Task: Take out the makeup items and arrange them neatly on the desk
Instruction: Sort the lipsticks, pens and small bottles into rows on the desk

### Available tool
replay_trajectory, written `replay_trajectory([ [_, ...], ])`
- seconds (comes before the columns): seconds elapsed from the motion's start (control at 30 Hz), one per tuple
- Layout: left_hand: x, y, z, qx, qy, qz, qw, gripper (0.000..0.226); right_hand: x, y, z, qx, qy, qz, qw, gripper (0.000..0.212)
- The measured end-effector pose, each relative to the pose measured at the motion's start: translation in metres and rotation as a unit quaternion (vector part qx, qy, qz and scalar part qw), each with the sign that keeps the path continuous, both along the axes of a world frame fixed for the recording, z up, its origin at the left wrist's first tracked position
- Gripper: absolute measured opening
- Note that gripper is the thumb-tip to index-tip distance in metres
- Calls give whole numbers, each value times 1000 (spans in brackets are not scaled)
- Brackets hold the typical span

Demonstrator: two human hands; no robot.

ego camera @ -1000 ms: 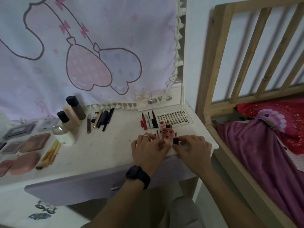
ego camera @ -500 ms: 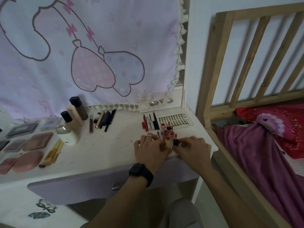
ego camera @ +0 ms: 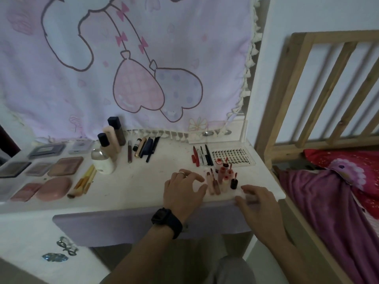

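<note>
Pink and red lip tubes [ego camera: 222,179] stand upright in a tight cluster on the white tabletop [ego camera: 133,187], and I place everything else by them. My left hand [ego camera: 184,191] rests just left of the cluster. Its grip is loose and wide, fingers spread and lightly bent, and it holds nothing. A ring [ego camera: 181,173] sits on one finger and a black watch [ego camera: 167,221] on the wrist. My right hand [ego camera: 258,203] lies in front of the cluster and to its right, at the tabletop's front edge. Its grip is also wide and empty, with the fingertips a little blurred.

Just behind the cluster lie a short row of red and black liners [ego camera: 202,155] and, beside them, a clear lash tray [ego camera: 233,156]. Farther left of the tubes lies a row of pencils [ego camera: 143,148], then tall bottles [ego camera: 111,140] standing together. Beyond those are brushes [ego camera: 84,181] and flat palettes [ego camera: 65,166] laid side by side. A pink printed cloth [ego camera: 123,68] hangs behind the tubes, and a wooden bed [ego camera: 328,201] stands well to their right.
</note>
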State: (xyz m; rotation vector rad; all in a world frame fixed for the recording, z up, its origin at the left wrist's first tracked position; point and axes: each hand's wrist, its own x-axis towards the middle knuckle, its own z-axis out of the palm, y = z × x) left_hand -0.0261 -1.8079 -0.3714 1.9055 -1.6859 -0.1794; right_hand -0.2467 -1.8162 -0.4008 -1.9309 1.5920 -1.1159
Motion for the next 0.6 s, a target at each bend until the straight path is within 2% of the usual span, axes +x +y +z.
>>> replay_trajectory([
  [0.13, 39, 11, -1, -12, -7, 37, 999, 19, 32, 19, 5, -52, 24, 57, 997, 15],
  [0.27, 86, 20, -10, 30, -21, 79, 996, 22, 83, 19, 9, -107, 72, 110, 986, 18],
  [0.33, 107, 22, -14, 50, -33, 93, 994, 25, 110, 11, 9, -101, 97, 134, 981, 19],
  [0.47, 139, 22, -17, 60, -71, 106, 990, 27, 162, -18, 3, -76, 173, 157, 969, 31],
  [0.6, 156, 5, -13, 53, -71, 96, 991, 27, 189, -48, -5, -56, 264, 169, 948, 46],
])
